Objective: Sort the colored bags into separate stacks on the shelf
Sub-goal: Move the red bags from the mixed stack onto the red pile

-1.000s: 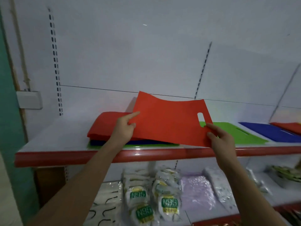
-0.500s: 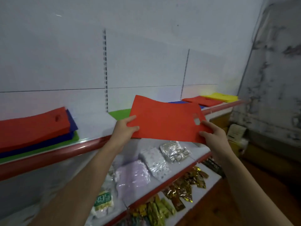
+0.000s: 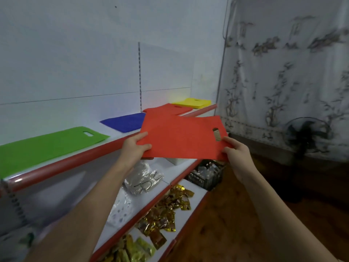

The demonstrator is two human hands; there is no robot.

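The red bag (image 3: 181,138) hangs flat in front of the shelf (image 3: 79,159) edge, the left hand (image 3: 135,148) and right hand (image 3: 236,154) each pinching a near corner. Green (image 3: 43,146), blue (image 3: 125,121), red (image 3: 170,109) and yellow (image 3: 192,103) stacks already lie apart along the shelf; this bag probably belongs on the red one, not yet placed

Both arms reach forward, left hand (image 3: 134,146) and right hand (image 3: 236,154) each pinching the red bag (image 3: 181,138).
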